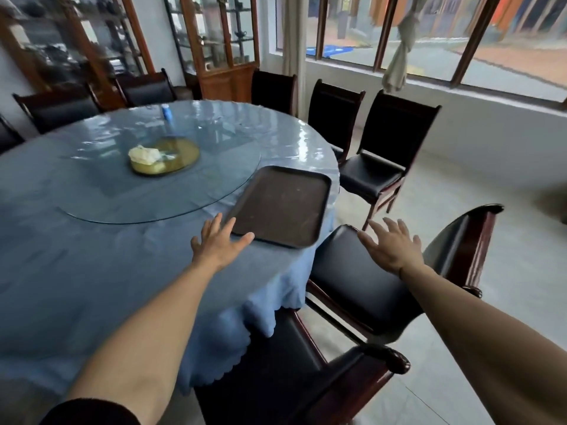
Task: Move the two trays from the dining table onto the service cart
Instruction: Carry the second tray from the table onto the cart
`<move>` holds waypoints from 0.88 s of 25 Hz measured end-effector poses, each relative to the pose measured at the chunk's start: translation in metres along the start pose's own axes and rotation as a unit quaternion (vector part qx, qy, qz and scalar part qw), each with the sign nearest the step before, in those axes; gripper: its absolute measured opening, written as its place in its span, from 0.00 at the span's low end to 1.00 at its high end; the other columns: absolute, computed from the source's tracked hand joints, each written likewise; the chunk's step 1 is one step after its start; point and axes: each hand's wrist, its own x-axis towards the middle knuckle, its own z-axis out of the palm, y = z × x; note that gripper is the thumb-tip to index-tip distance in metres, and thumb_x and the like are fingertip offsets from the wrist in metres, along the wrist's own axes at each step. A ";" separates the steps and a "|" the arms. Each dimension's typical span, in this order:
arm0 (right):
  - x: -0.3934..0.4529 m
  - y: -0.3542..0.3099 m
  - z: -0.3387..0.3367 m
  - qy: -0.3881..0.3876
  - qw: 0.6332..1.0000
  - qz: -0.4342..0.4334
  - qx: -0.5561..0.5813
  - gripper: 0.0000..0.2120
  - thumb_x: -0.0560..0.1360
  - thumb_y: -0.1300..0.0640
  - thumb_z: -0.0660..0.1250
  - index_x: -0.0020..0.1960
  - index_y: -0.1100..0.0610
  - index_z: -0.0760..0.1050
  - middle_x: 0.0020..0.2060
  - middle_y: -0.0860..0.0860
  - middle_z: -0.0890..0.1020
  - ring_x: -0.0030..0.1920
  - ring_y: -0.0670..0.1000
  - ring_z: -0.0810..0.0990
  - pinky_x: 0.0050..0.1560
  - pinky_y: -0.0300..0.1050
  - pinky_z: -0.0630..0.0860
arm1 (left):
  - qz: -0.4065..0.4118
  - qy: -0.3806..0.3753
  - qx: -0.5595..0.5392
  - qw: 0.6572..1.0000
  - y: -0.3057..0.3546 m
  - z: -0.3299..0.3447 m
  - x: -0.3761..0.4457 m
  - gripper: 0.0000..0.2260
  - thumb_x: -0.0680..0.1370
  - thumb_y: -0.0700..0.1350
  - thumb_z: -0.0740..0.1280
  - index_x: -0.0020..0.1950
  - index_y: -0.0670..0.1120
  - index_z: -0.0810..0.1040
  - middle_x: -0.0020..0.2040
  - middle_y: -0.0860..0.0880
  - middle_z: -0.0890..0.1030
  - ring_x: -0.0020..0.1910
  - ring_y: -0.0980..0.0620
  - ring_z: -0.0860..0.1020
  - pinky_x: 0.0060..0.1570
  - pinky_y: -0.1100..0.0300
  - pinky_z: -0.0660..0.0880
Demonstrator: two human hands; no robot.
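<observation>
This is a dining room, perhaps of a restaurant. A large round table with a blue cloth fills the 9 o'clock side, carrying a round glass turntable. Dark wooden chairs with black seats stand around it. Glass-fronted wooden display cabinets stand at 12 o'clock, big windows at 2 o'clock.

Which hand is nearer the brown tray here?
Left. The left hand is at the brown tray's near-left corner, fingertips at its rim; the right hand hovers open, off its right side.
</observation>
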 end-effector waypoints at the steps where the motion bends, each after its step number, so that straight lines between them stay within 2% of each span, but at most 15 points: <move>1: 0.012 0.005 0.000 -0.001 1.000 -0.007 0.005 0.30 0.78 0.33 0.47 0.75 0.45 0.62 0.78 0.53 0.59 0.78 0.57 0.51 0.70 0.68 0.54 | -0.008 0.003 -0.001 1.000 0.007 0.002 0.002 0.38 0.75 0.73 0.55 0.80 0.56 0.56 0.82 0.53 0.45 0.80 0.50 0.42 0.73 0.38 0.44; 7: 0.079 0.055 -0.010 -0.011 0.999 -0.039 0.011 0.30 0.78 0.34 0.48 0.76 0.47 0.61 0.78 0.53 0.59 0.78 0.57 0.51 0.70 0.68 0.54 | -0.043 0.034 -0.017 0.998 0.069 0.014 0.013 0.36 0.76 0.71 0.56 0.80 0.56 0.57 0.82 0.51 0.45 0.80 0.49 0.43 0.74 0.40 0.44; 12: 0.113 0.080 -0.016 -0.021 0.997 -0.079 0.000 0.29 0.79 0.35 0.49 0.74 0.49 0.64 0.75 0.54 0.64 0.75 0.57 0.55 0.69 0.65 0.57 | -0.079 0.042 -0.004 0.996 0.106 0.018 0.020 0.36 0.76 0.71 0.55 0.80 0.57 0.56 0.82 0.52 0.45 0.80 0.49 0.42 0.74 0.39 0.45; 15: 0.130 0.091 -0.015 -0.038 0.996 -0.084 0.010 0.29 0.79 0.35 0.49 0.72 0.50 0.65 0.74 0.54 0.64 0.75 0.57 0.54 0.69 0.64 0.57 | -0.091 0.048 0.012 0.995 0.116 0.023 0.028 0.35 0.75 0.72 0.55 0.80 0.59 0.56 0.82 0.54 0.46 0.80 0.50 0.43 0.73 0.39 0.45; 19: 0.149 0.094 -0.005 -0.062 0.994 -0.091 0.027 0.31 0.78 0.34 0.48 0.76 0.49 0.60 0.78 0.53 0.59 0.78 0.57 0.50 0.72 0.66 0.53 | -0.118 0.051 0.027 0.991 0.115 0.025 0.036 0.35 0.75 0.72 0.55 0.80 0.59 0.57 0.82 0.53 0.46 0.80 0.51 0.44 0.73 0.38 0.46; 22: 0.164 0.087 0.003 -0.068 0.993 -0.096 0.025 0.32 0.78 0.34 0.48 0.77 0.49 0.59 0.78 0.53 0.60 0.77 0.57 0.52 0.71 0.66 0.54 | -0.124 0.048 0.026 0.991 0.114 0.023 0.047 0.35 0.75 0.72 0.56 0.80 0.58 0.57 0.82 0.53 0.46 0.80 0.50 0.44 0.73 0.38 0.47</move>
